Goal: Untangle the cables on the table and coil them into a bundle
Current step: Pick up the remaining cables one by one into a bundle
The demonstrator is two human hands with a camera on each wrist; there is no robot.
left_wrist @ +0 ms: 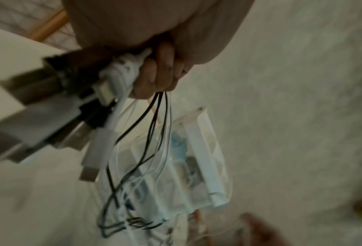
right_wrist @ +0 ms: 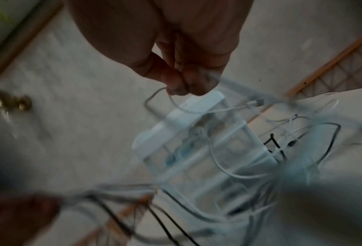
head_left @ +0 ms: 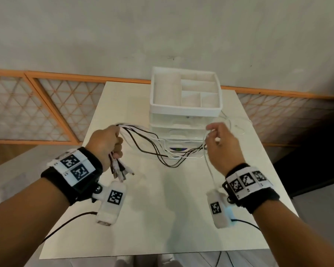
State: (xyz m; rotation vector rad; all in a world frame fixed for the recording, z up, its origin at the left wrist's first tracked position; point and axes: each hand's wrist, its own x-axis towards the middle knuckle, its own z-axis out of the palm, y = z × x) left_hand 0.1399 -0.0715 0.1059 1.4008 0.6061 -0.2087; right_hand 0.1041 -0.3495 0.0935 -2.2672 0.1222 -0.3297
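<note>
Both wrists hover over the white rectangular table [head_left: 162,218]. My left hand [head_left: 104,143] grips the black and white cables [head_left: 162,151], plugs hanging near; strands sag rightward across the clear plastic drawer organiser [head_left: 185,112]. My right hand [head_left: 220,147] pinches one thin white cable [right_wrist: 197,111]. Untangling, I judge; next, draw it free.

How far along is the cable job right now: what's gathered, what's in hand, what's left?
Gathered: the left hand grips a bunch of plug ends, black and white. In hand: the right hand pinches one white cable, drawing it from the cables sagging between the hands. Left: loose white cable lies beside the drawer organizer, and nothing is coiled yet.
</note>
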